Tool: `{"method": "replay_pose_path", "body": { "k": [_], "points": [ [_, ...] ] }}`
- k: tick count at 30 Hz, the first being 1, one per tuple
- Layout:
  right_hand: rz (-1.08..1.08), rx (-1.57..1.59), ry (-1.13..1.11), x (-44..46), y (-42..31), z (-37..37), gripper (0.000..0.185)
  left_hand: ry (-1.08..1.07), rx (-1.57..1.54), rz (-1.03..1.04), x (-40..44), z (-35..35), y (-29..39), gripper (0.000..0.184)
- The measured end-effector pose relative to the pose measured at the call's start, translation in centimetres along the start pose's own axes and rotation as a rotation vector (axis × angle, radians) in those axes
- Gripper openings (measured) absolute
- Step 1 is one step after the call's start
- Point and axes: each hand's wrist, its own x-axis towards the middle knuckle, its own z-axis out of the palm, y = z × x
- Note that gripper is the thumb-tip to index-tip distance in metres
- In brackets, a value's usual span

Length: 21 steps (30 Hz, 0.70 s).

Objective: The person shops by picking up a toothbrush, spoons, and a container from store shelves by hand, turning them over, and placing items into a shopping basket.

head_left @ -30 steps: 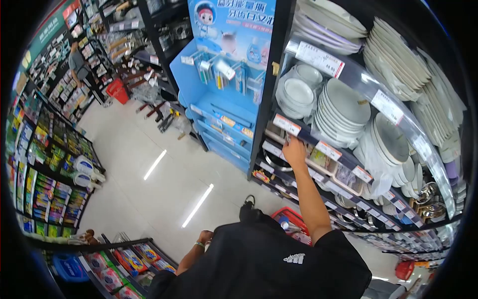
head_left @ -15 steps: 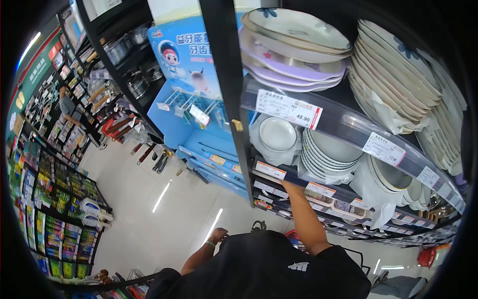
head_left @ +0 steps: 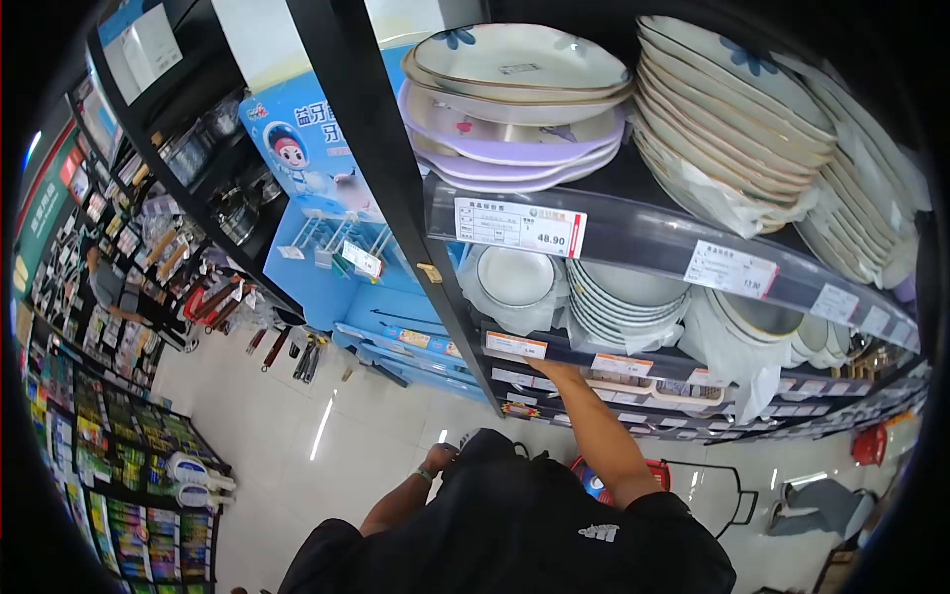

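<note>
My right arm reaches forward to the lower shelf edge, where my right hand [head_left: 541, 367] is mostly hidden below an orange-trimmed price label [head_left: 516, 345]. Its fingers do not show, so I cannot tell whether it holds anything. Just above it sits a small white bowl [head_left: 515, 276] in wrapping, beside a stack of rimmed bowls [head_left: 627, 310]. My left hand [head_left: 438, 459], with a green band at the wrist, hangs low over the floor at my side. Its fingers look loosely bent and apart, with nothing visible in them.
Oval plates [head_left: 522, 59] and tilted plate stacks [head_left: 727, 129] fill the upper shelf behind a price rail. A black post [head_left: 381, 158] separates them from a blue display stand [head_left: 307, 243]. A red basket [head_left: 648, 475] is beside me; a person [head_left: 124, 292] stands far left.
My view has shifted, so the shelves and plates appear further left and more of the basket shows. My right hand stays at the shelf edge; my left hand stays low.
</note>
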Motion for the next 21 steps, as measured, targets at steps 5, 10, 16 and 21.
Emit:
{"method": "replay_pose_path", "body": {
  "k": [5, 10, 16, 21],
  "points": [
    [0.013, 0.011, 0.059, -2.3, -5.1, -3.8, 0.035, -0.129, 0.617, 0.514, 4.2, -1.7, -6.4, 0.024],
    [-0.015, 0.004, 0.286, 1.3, -1.2, 3.0, 0.025, -0.170, 0.942, 0.815, 2.8, -4.6, -7.8, 0.025],
    [-0.397, -0.298, 0.703, 0.9, 1.1, 7.2, 0.024, -0.080, 0.406, 0.597, -0.3, -7.9, -11.4, 0.029],
    [0.139, 1.177, 0.357, -9.1, -9.0, 0.9, 0.033, -0.120, 0.177, 0.536, -5.8, -9.6, -8.7, 0.025]
  ]
}}
